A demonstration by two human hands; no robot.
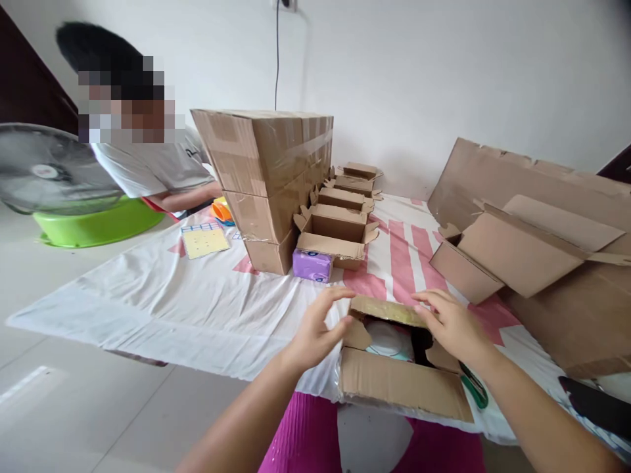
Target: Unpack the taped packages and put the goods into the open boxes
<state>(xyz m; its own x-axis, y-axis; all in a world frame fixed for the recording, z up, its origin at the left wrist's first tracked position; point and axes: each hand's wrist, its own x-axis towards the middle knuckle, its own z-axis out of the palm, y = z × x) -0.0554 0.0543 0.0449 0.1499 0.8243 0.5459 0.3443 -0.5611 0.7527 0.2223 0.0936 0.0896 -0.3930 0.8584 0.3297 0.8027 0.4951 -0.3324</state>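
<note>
Two bare hands, left hand [315, 328] and right hand [456, 325], lie open-fingered, grasping nothing, on the creased flaps of a brown corrugated cardboard box [401, 384].

small brown cardboard box [394, 384], flaps open, on the cloth's near edge.

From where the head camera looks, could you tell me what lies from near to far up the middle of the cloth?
Open small box between left hand and right hand → purple packet → row of empty open boxes → white wall.
</note>
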